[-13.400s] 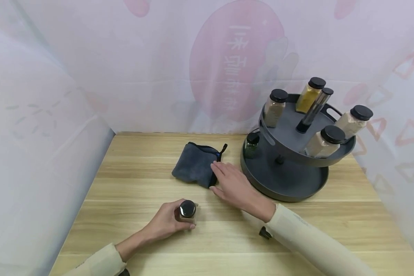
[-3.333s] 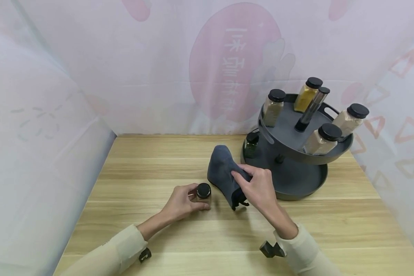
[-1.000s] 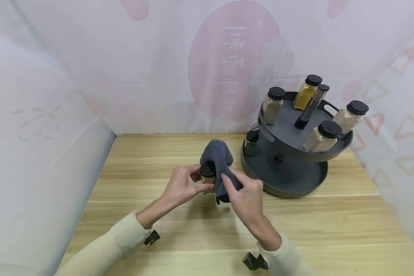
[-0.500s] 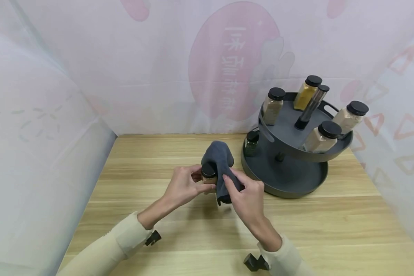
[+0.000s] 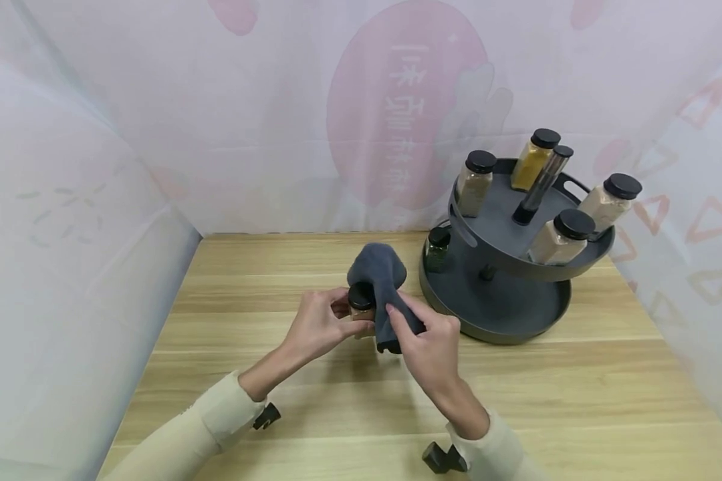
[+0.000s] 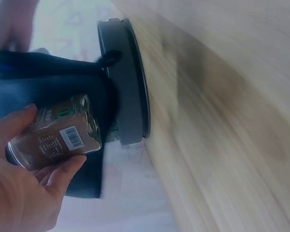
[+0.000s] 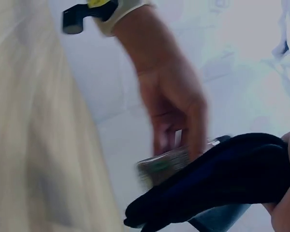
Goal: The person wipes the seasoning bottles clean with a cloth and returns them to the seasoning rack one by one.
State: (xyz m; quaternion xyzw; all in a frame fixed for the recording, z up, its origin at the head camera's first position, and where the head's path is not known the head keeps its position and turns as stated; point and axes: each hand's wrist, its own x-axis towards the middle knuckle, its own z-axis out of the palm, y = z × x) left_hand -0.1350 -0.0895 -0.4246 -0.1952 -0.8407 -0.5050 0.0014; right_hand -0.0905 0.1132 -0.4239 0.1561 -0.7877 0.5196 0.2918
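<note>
My left hand (image 5: 321,324) grips a small jar (image 5: 362,312) with a black lid, thumb on the near side. In the left wrist view the jar (image 6: 58,133) shows brown contents, a barcode label and a clear base, with the left hand (image 6: 29,188) around its sides. My right hand (image 5: 431,341) pinches a dark grey-blue cloth pouch (image 5: 388,287), which drapes against the jar's far and right sides. The right wrist view shows the pouch (image 7: 217,179) over part of the jar (image 7: 166,166). The right hand's fingertips are partly hidden by the cloth.
A two-tier dark round rack (image 5: 499,331) stands at the right. Its upper tier holds several black-lidded jars, among them a yellow one (image 5: 532,164); a small green jar (image 5: 437,250) stands on the lower tier. Printed fabric (image 5: 265,133) hangs behind the wooden table (image 5: 247,267).
Since the oldest frame, my right hand has picked the pouch up off the table and brought it against the jar. My left hand has moved the jar right and farther back. Little differs over the last second.
</note>
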